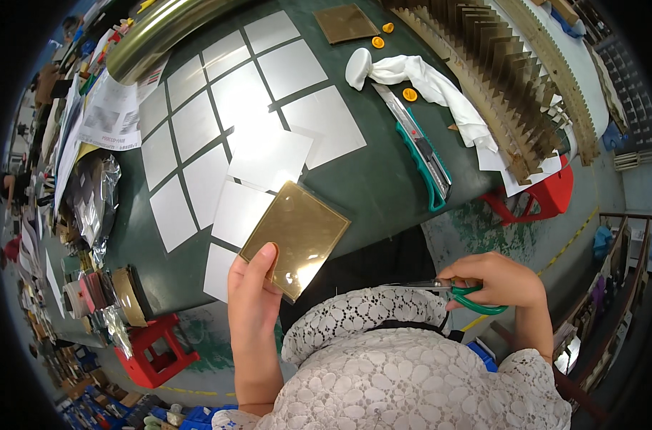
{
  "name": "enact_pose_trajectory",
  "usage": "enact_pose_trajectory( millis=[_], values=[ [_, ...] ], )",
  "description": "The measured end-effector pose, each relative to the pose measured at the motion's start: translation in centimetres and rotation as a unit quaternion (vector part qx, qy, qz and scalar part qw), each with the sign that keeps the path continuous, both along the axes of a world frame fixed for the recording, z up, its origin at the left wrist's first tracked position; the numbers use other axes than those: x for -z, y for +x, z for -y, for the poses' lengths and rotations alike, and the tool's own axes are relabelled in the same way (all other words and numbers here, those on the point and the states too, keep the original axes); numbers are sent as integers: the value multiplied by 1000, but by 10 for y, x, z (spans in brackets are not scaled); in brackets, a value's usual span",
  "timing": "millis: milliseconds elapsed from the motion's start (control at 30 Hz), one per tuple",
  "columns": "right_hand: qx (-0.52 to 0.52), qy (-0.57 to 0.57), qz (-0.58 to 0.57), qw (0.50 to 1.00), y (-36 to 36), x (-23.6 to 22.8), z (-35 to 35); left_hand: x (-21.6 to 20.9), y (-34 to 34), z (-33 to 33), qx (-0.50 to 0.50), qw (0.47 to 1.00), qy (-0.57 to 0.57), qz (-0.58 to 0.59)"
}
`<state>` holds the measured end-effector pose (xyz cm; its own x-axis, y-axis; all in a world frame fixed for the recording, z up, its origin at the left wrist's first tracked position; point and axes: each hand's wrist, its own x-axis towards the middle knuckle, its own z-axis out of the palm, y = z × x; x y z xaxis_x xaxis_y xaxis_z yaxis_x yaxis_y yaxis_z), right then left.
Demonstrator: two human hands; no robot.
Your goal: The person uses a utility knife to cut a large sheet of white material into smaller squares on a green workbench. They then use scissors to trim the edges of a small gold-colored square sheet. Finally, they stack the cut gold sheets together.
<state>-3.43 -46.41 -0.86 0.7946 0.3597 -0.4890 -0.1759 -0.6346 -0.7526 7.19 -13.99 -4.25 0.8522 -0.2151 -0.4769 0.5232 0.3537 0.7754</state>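
Note:
A square gold-coloured plate (pixel 301 233) with a thin border is tilted up in front of me, its lower left edge pinched between the thumb and fingers of my left hand (pixel 258 279). To the right, near my waist, my right hand (pixel 494 281) is closed around the green handles of a pair of scissors (pixel 476 301). The scissor blades point left, apart from the plate. Behind the plate, several pale square sheets (pixel 193 125) lie in rows on the dark green table (pixel 340 64). One loose sheet (pixel 272 159) overlaps others just beyond the plate.
Right of the sheets lie a green utility knife (pixel 415 147), a white cloth bundle (pixel 426 82) and yellow finger cots (pixel 410 94). A slotted rack (pixel 483 86) of brown plates stands far right. A shiny roll (pixel 161 39) lies far left. Red stools (pixel 154 351) sit under the table.

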Motion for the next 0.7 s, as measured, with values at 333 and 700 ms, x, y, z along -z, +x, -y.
enact_pose_trajectory(
  millis=[333,700],
  values=[
    [219,283,-61,932,-32,41,-44,-1,-11,13,-1,998,32,56],
    [217,270,-35,937,-25,39,-61,-9,-14,17,63,992,57,91]
  ],
)
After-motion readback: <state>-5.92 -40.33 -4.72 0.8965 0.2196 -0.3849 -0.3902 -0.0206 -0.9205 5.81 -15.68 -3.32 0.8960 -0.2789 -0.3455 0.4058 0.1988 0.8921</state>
